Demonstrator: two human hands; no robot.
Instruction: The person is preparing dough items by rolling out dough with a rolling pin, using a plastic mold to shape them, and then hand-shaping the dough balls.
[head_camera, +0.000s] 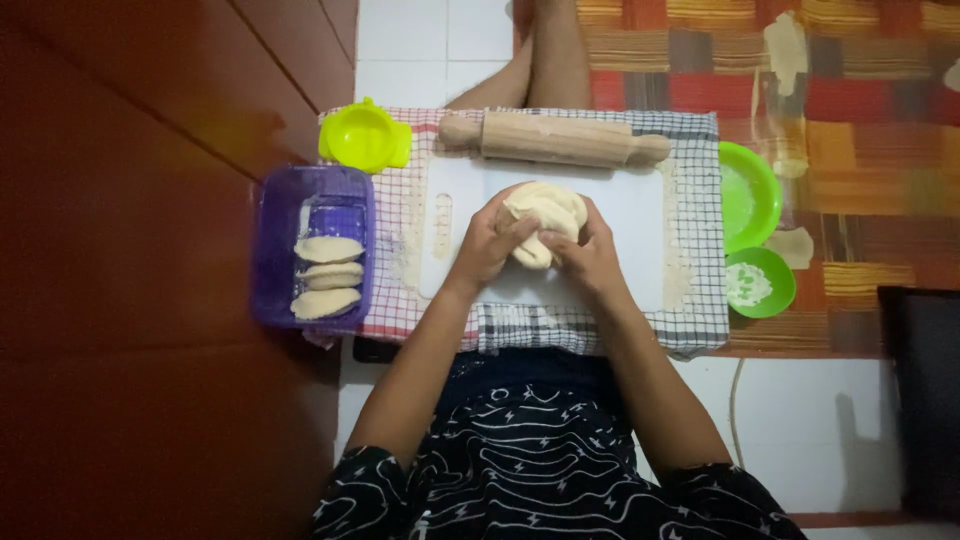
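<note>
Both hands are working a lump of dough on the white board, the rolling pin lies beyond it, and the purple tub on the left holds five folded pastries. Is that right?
Not quite. In the head view the purple tub holds three folded pastries, not five. The rest stands: the left hand and right hand work the dough on the white board, with the rolling pin beyond it.

Three filled pastries (in a purple tub), two green bowls, one rolling pin

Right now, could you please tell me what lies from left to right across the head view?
Purple tub → yellow mould → left hand → dough → right hand → big green bowl
</note>
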